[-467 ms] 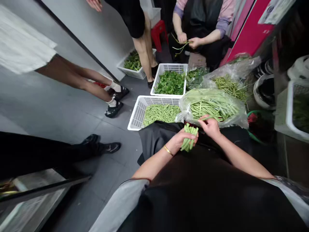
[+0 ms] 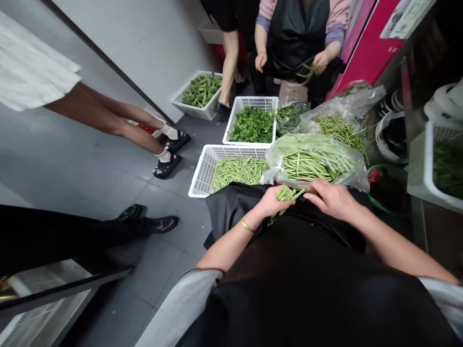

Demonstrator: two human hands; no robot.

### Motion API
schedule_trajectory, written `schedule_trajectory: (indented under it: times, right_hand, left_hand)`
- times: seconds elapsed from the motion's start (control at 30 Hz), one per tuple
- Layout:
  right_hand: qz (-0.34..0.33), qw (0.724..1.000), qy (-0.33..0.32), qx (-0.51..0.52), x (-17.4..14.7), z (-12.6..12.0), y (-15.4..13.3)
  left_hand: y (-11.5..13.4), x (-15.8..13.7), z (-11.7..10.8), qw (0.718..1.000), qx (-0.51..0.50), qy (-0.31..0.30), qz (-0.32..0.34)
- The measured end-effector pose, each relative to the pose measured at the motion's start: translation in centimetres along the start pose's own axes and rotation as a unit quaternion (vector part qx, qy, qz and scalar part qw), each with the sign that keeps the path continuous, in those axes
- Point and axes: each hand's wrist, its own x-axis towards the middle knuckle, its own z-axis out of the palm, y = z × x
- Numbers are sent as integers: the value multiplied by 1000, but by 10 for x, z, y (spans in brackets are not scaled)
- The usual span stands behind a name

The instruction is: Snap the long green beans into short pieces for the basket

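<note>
My left hand (image 2: pixel 272 202) is closed around a bunch of green beans (image 2: pixel 285 193), held above my black apron (image 2: pixel 289 279). One bean sticks out of the bunch to the right, and the fingertips of my right hand (image 2: pixel 334 200) are pinched on its end. Just beyond my hands lies a clear plastic bag (image 2: pixel 347 171) full of long green beans (image 2: pixel 304 165). To its left stands a white perforated basket (image 2: pixel 205 168) holding many short bean pieces (image 2: pixel 240 172).
Behind sits a white basket of leafy greens (image 2: pixel 253 124), beside a bag of thin green stems (image 2: pixel 342 130). A co-worker (image 2: pixel 302 41) sits opposite holding stems. Other people's legs (image 2: pixel 119 125) stand at left. A white crate (image 2: pixel 419 168) is at right.
My right hand has moved closer to the bunch and now pinches a bean at it. My left hand has tilted the bunch. The co-worker's hands have moved apart, and a standing person's legs have shifted.
</note>
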Motion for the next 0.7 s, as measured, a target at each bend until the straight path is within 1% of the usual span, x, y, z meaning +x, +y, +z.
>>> schedule_trajectory:
  times: [0.03,0.1,0.13,0.17,0.2,0.23,0.27,0.3,0.33,0.37,0.4,0.43,0.47,0.5,0.57,0.63,0.7]
  right_hand:
    - [-13,1000,3,-22,-1,-11,7]
    - [-70,997,-38,-23,0,-21,17]
    - [-99,994,-55,-1,2,-21,20]
    - [-114,992,-48,29,5,-16,20]
    - [-107,992,-14,63,9,-8,18]
    - [-76,991,41,100,14,3,15]
    - [-27,983,104,148,19,15,10]
    - [30,964,162,207,24,27,5]
    - [86,936,205,274,30,38,-1]
    - [132,902,224,344,34,48,-5]
    - [161,872,224,405,36,55,-9]
    - [174,853,210,444,36,60,-11]
    - [171,853,188,456,34,62,-12]
    - [160,867,163,442,29,61,-11]
    - [119,912,101,379,16,58,-6]
    - [85,946,17,314,4,55,1]
    - [63,963,-88,249,-3,56,9]
  left_hand:
    - [3,-2,-1,999,34,-19,16]
    - [9,-6,0,994,93,-39,47]
    - [11,-7,3,993,102,-36,53]
    - [12,-7,6,994,93,-26,51]
    - [12,-7,10,997,62,-7,43]
    - [11,-5,15,999,10,15,32]
    - [9,-2,20,997,-57,39,19]
    - [7,1,25,990,-126,62,4]
    - [5,4,28,978,-190,83,-13]
    - [3,7,30,964,-242,101,-33]
    - [1,9,29,951,-279,119,-56]
    - [-1,10,26,939,-303,141,-80]
    - [-1,11,20,928,-317,168,-102]
    - [-1,10,12,918,-325,194,-120]
    - [4,8,-10,903,-335,234,-134]
    - [15,6,-39,902,-332,251,-116]
    - [29,7,-75,909,-301,283,-59]
